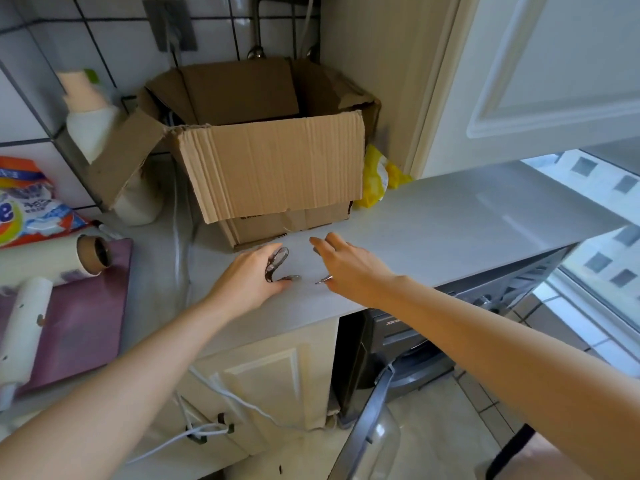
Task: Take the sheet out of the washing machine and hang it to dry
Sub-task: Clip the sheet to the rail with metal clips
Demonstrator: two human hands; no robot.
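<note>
Here, left hand (251,280) curled over shiny metal clips (278,263) on countertop (433,220); right hand (346,265) lay spread, grip unclear. Sheet stayed unseen, likely inside washing machine (415,327) below, door (367,427) open. Wet sheet probably heavy, limp; best gathered by bunched edge, two-handed.

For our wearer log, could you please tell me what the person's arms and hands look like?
The left arm and right arm are bare, no sleeves in view. The left hand and right hand wear no gloves; no watch or bracelet shows at either wrist.
</note>
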